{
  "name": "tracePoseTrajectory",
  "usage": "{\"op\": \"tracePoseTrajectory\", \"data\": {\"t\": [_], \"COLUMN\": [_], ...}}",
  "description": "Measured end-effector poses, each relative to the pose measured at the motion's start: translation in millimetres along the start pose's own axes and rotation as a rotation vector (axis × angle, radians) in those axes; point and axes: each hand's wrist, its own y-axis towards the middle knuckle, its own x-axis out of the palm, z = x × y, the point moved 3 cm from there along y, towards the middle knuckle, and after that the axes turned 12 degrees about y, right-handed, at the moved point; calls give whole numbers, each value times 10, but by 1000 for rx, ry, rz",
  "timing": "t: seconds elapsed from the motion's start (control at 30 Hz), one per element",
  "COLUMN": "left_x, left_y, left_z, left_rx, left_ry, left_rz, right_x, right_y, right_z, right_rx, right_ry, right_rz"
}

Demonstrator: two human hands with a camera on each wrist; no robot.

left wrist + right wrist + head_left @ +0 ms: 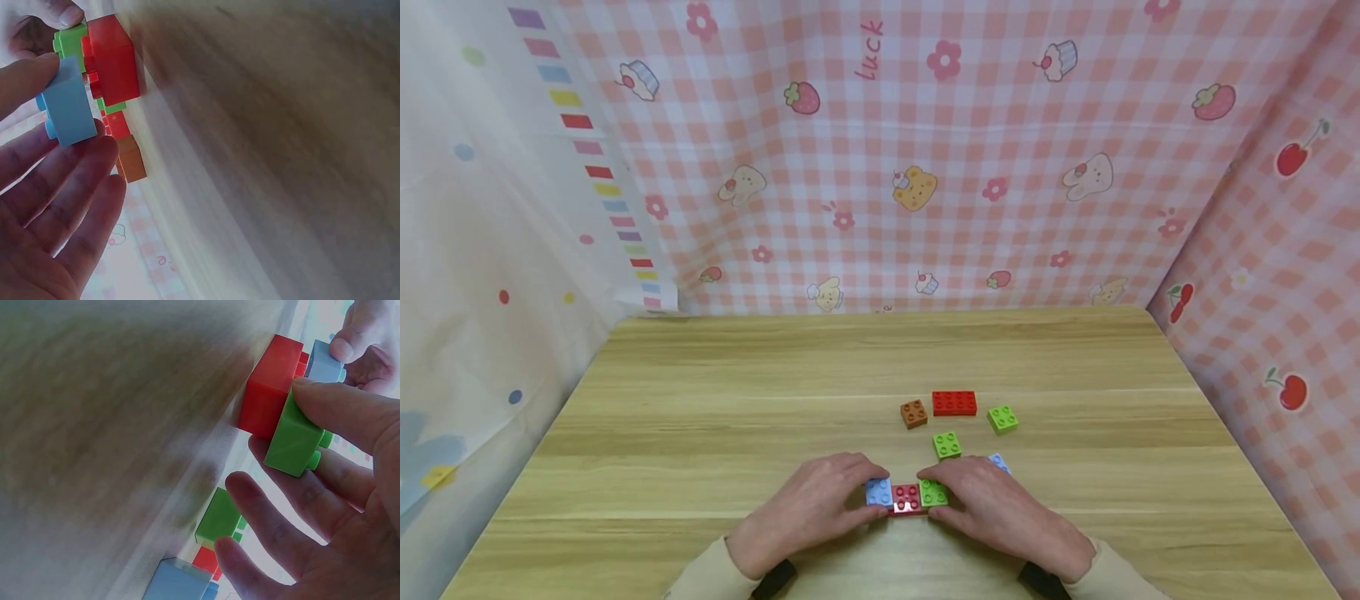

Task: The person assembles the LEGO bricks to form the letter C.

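Note:
A red building brick (906, 498) with studs on top lies on the table between the two hands. My left hand (812, 502) pinches a light blue brick (70, 106) between thumb and fingers, over the red brick's left end. At the opposite end, my right hand (996, 507) pinches a green brick (295, 439) between thumb and forefinger. Both small bricks have their studs facing up, at the level of the red brick's studs or above. The other fingers of each hand are spread out.
Beyond the hands lie a brown brick (913, 414), a long red brick (954, 403), a green brick (1002, 419) and a nearer green brick (947, 445). Another blue brick (999, 462) is partly hidden behind the right hand. Patterned cloth (880, 167) hangs behind the wooden table (700, 417).

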Motion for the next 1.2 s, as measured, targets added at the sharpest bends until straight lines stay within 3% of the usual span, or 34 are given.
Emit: {"op": "tracePoseTrajectory", "data": {"t": [0.33, 0.7, 0.97, 1.2], "left_x": [22, 112, 143, 159], "left_y": [44, 67, 19, -58], "left_z": [13, 16, 25, -47], "left_rx": [6, -51, -58, -80], "left_ry": [-82, -127, -109, -206], "left_rz": [-40, -90, -50, -148], "right_x": [-10, 18, 13, -20], "right_y": [7, -13, -39, -55], "right_z": [14, 40, 33, 35], "right_rx": [17, 34, 40, 23], "right_ry": [10, 49, 21, -24], "right_rz": [-3, -19, -5, -4]}}
